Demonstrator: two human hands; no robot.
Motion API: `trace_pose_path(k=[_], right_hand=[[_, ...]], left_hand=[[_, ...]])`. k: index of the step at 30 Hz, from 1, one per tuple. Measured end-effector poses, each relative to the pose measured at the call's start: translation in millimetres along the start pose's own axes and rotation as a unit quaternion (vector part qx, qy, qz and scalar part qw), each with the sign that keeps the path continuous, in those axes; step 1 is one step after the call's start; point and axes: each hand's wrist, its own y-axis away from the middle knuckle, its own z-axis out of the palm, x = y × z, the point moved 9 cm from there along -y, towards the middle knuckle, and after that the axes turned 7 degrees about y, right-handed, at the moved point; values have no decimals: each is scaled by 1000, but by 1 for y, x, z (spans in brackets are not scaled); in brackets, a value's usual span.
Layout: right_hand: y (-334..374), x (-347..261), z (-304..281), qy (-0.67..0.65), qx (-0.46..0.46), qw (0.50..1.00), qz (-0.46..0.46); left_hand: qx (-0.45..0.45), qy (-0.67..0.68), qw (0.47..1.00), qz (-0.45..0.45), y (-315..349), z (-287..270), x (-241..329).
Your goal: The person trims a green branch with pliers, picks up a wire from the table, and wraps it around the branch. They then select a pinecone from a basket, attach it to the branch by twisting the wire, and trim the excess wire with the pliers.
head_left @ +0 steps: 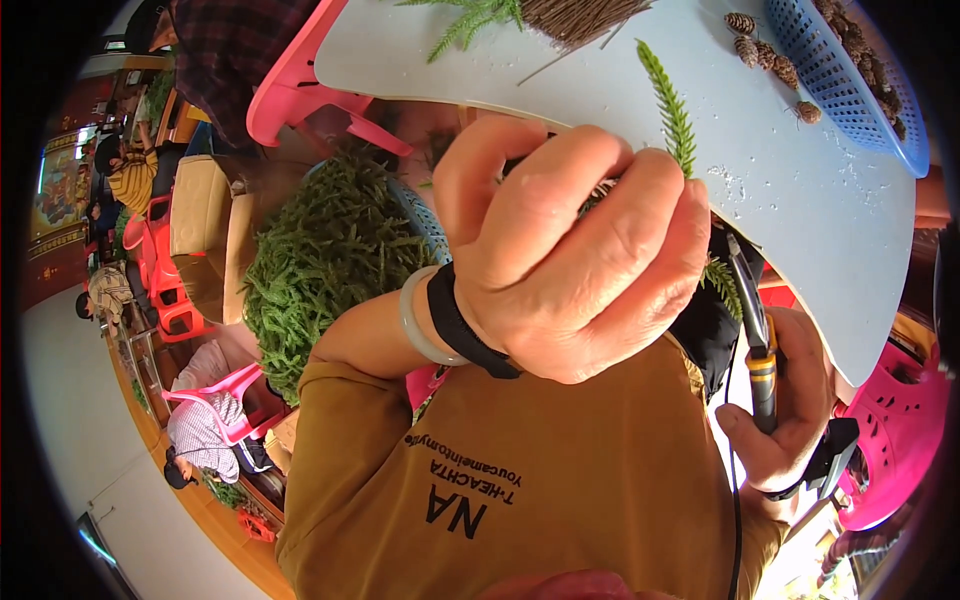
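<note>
Left hand (pixel 575 250): closed tight around a feathery green fir sprig (pixel 672 110), tip raised above the pale round tabletop (pixel 800 190). Right hand (pixel 790 400): wrapped around black-and-orange pliers (pixel 755 340) just beside the stems. Step: trimming or binding; calls for steady alignment.

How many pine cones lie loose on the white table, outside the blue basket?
4: three clustered by the basket's left rim at and, one lower at. More sit inside the basket; some may be hidden.
</note>
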Motion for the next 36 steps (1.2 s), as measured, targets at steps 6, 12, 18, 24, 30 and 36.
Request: trace_pose_path(k=[6,12,18,24,30,36], right_hand=[[3,0,23,-63,0,997,-41],[4,4,35,-109,-14,994,8],[6,8,39,-142,-40,989,18],[-1,11,37,-125,-14,991,41],[-4,12,34,-129,0,990,49],[-7,13,35,-144,-13,989,39]], left_hand=[[-31,-27,999,2,5,-6,2],[-19,-31,999,4,8,-7,0],[-6,-50,999,11,12,-6,-8],[-8,-37,999,-13,10,-3,-9],[-10,-41,999,-17,8,4,-9],[1,-40,999,-11,10,8,-6]])
